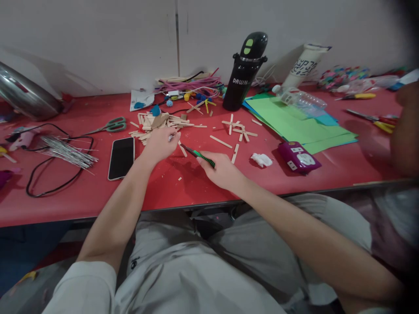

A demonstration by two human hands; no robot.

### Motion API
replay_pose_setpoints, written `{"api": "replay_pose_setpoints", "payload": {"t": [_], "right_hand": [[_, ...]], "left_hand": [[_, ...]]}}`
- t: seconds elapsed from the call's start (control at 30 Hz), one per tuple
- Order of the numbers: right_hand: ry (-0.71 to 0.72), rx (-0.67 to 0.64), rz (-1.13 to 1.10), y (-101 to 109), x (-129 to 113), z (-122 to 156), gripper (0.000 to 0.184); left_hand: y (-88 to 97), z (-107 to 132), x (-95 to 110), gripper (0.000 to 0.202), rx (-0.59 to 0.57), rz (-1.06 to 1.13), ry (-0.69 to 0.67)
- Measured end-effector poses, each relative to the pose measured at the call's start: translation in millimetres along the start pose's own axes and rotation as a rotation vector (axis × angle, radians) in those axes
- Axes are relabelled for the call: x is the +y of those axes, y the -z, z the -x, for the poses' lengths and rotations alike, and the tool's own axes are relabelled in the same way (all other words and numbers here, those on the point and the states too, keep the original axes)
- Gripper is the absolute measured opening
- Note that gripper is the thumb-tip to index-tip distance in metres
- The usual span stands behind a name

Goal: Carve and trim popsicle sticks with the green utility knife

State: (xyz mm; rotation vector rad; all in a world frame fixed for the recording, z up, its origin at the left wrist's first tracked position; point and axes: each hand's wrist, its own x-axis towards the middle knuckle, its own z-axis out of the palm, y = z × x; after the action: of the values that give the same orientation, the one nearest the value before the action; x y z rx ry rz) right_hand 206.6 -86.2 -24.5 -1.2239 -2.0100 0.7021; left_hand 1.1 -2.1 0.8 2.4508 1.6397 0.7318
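My right hand is closed round a green-handled utility knife, its blade pointing left. The blade tip comes close to my left hand, which is pinched shut over the table. A small pale bit shows at its fingertips, too small to name. Just behind my left hand lies a pile of wooden craft sticks. One short stick rests on the red table under the blade. To the right are star-shaped crossed sticks and loose single sticks.
A phone, scissors and metal wires lie left. Behind stands a black bottle. On the right are coloured paper sheets, crumpled white tissue, a purple power adapter and another person's arm.
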Motion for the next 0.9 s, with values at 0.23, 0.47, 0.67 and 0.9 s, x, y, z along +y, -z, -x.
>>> {"api": "replay_pose_setpoints", "payload": {"t": [0.23,0.47,0.67,0.9], "right_hand": [[-0.003,0.001,0.016,3.5,-1.9,0.2,0.023],[-0.006,-0.004,0.077,3.3,-3.4,1.3,0.022],[-0.011,-0.001,0.107,2.4,-5.5,1.9,0.02],[-0.004,0.006,0.101,0.5,-3.2,3.0,0.019]], "left_hand": [[2.7,-0.1,6.2,0.027,-0.014,-0.011,-0.014],[3.0,0.2,6.1,0.028,-0.013,0.0,-0.023],[1.5,0.6,4.5,0.029,-0.001,-0.007,-0.036],[0.1,0.7,1.6,0.024,-0.001,0.001,-0.045]]}}
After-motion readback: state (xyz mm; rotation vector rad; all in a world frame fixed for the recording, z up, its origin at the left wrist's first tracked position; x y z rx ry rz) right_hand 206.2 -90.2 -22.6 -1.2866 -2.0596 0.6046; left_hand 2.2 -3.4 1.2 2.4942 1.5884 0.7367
